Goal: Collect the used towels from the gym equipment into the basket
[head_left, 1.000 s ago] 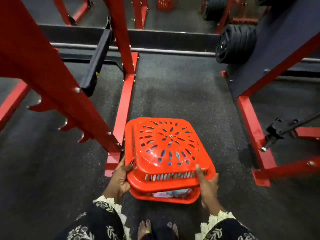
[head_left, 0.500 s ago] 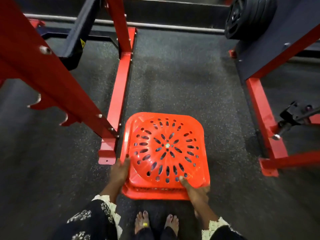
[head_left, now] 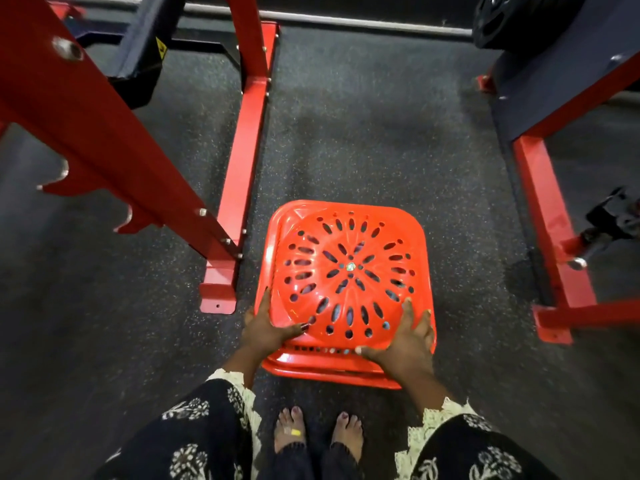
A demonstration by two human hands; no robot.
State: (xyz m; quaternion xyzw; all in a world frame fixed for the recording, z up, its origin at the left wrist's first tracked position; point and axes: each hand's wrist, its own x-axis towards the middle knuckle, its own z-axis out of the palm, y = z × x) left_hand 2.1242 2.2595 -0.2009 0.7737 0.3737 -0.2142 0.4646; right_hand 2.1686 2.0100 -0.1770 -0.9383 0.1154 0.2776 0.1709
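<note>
View from a head camera looking straight down: a red plastic basket (head_left: pixel 346 372) sits on the dark speckled rubber floor (head_left: pixel 363 133) of a gym. It is closed by a domed red lid (head_left: pixel 349 268) pierced with oval holes. A person bends over it, and both hands rest on the lid's near edge. The left hand (head_left: pixel 268 329) straddles the near left corner, its fingers (head_left: pixel 266 299) straight along the basket's side and its thumb lying on the lid. The right hand (head_left: pixel 407 344) lies flat on the near right corner, fingers spread wide and holding nothing. No towels can be made out; the holes show only dark and faint pale patches. The foot of a red rack frame (head_left: pixel 218 296) stands just beside the basket's left side, and a second red frame (head_left: pixel 550 216) stands further off to the right. Bare feet (head_left: pixel 289 431) stand close to the basket's near rim. Judging from this, the lid may not be fully seated, so it could spring loose if the basket is lifted. A fingertip could be nipped between lid and rim. A lift that swings left could knock the frame's foot, and a slipped grip would drop the basket onto bare toes.
</note>
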